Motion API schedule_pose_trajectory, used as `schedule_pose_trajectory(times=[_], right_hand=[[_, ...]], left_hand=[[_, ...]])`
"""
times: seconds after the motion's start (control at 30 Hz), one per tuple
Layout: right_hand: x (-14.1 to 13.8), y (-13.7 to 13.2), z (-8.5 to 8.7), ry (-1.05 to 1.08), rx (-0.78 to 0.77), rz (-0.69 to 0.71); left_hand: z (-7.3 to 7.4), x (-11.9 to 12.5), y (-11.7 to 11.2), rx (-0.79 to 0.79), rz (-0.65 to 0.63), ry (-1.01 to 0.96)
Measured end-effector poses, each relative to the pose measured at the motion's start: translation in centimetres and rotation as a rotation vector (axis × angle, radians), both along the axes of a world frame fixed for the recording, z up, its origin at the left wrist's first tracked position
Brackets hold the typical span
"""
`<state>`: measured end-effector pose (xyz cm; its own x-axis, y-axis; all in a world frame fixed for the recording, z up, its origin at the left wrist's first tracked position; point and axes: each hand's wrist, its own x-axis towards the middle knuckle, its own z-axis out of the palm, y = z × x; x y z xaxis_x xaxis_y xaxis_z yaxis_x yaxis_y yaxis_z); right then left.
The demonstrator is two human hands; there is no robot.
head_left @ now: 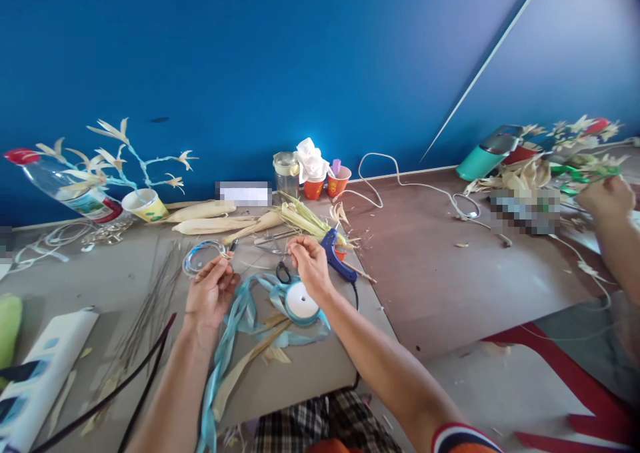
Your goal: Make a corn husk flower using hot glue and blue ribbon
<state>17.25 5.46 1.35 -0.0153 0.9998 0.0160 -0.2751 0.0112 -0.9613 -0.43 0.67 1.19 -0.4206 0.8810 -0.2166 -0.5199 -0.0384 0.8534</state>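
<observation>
My left hand is closed in a pinch over the table, beside a coil of blue and white wire. Something thin and pale shows at its fingertips, too small to name. Level with it, my right hand pinches its thumb and fingers together; what they hold, if anything, I cannot make out. Close to the right hand lie a blue glue gun, black-handled scissors and a white ribbon spool. Light blue ribbon trails below both hands, with a strip of dried corn husk across it.
Dried husks lie behind my hands. At the left stand a cup of husk flowers, a tilted plastic bottle and a power strip. Paper cups line the wall. A co-worker's hand is far right.
</observation>
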Motion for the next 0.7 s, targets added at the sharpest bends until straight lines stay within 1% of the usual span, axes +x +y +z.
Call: schedule_pose_trajectory(times=[0.2,0.33,0.43,0.5,0.57,0.63,0.7], right_hand=[[0.3,-0.2,0.2,-0.088,0.065,-0.008],[0.1,0.0,-0.4,-0.127,0.083,-0.012],[0.0,0.3,-1.2,-0.222,0.167,-0.1],[0.1,0.4,-1.5,-0.313,0.232,-0.134],[0.1,0.5,-1.6,-0.405,0.269,-0.093],[0.3,0.5,-1.5,-0.505,0.296,-0.056],[0.4,0.5,-1.4,-0.602,0.344,-0.054]], left_hand=[[-0.1,-0.7,0.2,0.031,-0.004,-0.007],[-0.1,-1.5,0.2,0.059,0.013,0.009],[-0.4,-2.1,0.3,0.026,0.074,0.075],[-0.6,-2.2,0.3,-0.014,0.085,0.121],[-0.8,-2.2,0.3,-0.065,0.047,0.144],[-0.9,-1.9,0.4,-0.115,-0.026,0.154],[-1.0,-1.5,0.4,-0.15,-0.077,0.176]])
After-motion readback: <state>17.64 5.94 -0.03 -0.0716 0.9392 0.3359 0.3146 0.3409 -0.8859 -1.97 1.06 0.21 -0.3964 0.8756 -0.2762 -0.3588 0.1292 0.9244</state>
